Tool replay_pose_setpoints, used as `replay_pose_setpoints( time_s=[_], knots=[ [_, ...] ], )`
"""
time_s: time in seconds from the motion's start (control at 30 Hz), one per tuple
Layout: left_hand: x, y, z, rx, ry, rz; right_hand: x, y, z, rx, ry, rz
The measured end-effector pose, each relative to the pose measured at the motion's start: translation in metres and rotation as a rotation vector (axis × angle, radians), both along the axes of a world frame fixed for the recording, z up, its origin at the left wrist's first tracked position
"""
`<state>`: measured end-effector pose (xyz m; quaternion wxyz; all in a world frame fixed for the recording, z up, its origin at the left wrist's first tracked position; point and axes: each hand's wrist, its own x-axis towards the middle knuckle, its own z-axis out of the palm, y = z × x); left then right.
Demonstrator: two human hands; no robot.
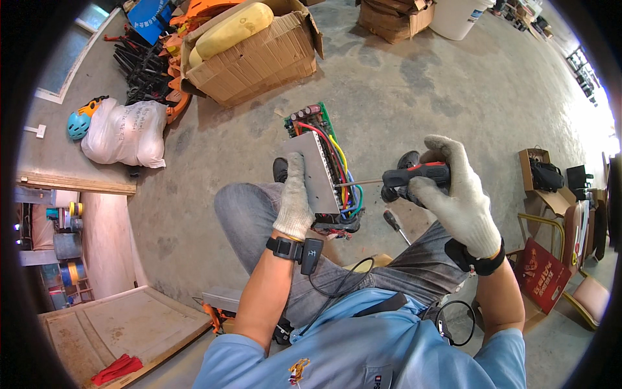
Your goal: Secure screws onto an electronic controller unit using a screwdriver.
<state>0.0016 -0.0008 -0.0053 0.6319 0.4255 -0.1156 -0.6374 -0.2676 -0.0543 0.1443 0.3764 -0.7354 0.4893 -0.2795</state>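
My gloved left hand (295, 201) grips the side of an electronic unit with a grey metal plate (317, 172), a green circuit board (317, 117) at its far end and red, yellow and blue wires (350, 191) along its right side. My gloved right hand (453, 194) is closed on a red-and-black screwdriver (414, 175). Its shaft runs left to the wired edge of the metal plate; whether the tip touches a screw I cannot tell. A second screwdriver (392, 222) lies below, between my legs.
Cardboard box with yellow padding (253, 71), orange parts and a white sack (126, 133) lie at upper left. A brown box and white bucket (453, 16) stand at the back. Chairs (586, 301) and an open box with a black bag (544, 172) are at right, a wooden panel (84, 324) lower left.
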Motion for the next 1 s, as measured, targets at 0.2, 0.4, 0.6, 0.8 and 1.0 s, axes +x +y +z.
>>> replay_pose_setpoints(
  time_s=[0.2,0.4,0.6,0.8,1.0],
  knots=[
    [0.003,0.002,0.002,-0.021,0.039,-0.054,-0.006,-0.008,0.001,0.061,0.13,0.084],
    [0.003,0.002,-0.001,-0.014,0.031,0.0,-0.005,0.004,0.009,0.076,-0.006,0.07],
    [0.002,0.003,0.001,0.002,0.022,-0.012,0.006,0.006,0.002,-0.119,0.002,-0.057],
    [0.002,0.003,0.002,-0.057,0.097,-0.016,0.001,0.002,0.012,0.107,0.069,0.055],
    [-0.011,-0.005,0.006,-0.084,0.107,-0.007,-0.009,0.005,0.006,-0.111,0.017,0.073]
  ],
)
